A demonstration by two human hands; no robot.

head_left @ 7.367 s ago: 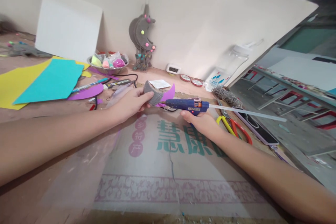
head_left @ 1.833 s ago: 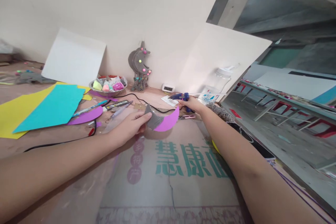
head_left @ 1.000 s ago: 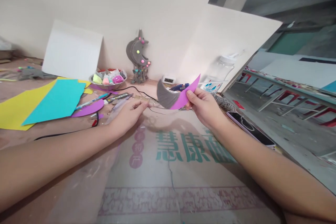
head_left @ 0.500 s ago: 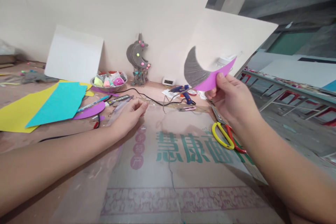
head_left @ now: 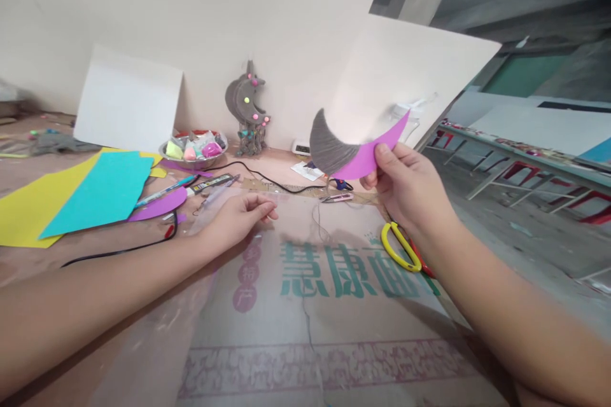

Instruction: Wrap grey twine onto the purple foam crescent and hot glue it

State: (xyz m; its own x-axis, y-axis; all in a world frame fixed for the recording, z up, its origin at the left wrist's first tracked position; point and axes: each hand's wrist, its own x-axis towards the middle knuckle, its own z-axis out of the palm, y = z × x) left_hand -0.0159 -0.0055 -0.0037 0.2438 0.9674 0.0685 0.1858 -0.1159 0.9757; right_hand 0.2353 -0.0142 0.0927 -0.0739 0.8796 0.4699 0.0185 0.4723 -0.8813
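Observation:
My right hand [head_left: 405, 181] pinches a purple paper crescent [head_left: 370, 156] by its bare end, above the board. Grey yarn is wound closely around the crescent's other half [head_left: 329, 146], and a loose strand [head_left: 316, 219] hangs down from it. My left hand [head_left: 245, 216] rests low over the plastic-covered board [head_left: 258, 331], its fingers curled together; whatever may be between them is too small to make out. Yellow-and-red-handled scissors [head_left: 401, 247] lie under my right wrist, their blades hidden. Behind the crescent are thread snips [head_left: 337, 198] and a mostly covered blue glue gun [head_left: 342, 185].
A grey crescent ornament with coloured balls [head_left: 248, 98] leans against the wall. Beside it stand a bowl of coloured clay packs [head_left: 193, 152] and a small white clock [head_left: 300, 148]. Cyan [head_left: 100, 191] and yellow sheets [head_left: 28, 203], pens and a black cable [head_left: 267, 178] lie to the left.
The crescent in my right hand has moved left and slightly down, now covering most of the glue gun. My left hand has shifted slightly right and down, fingers still curled.

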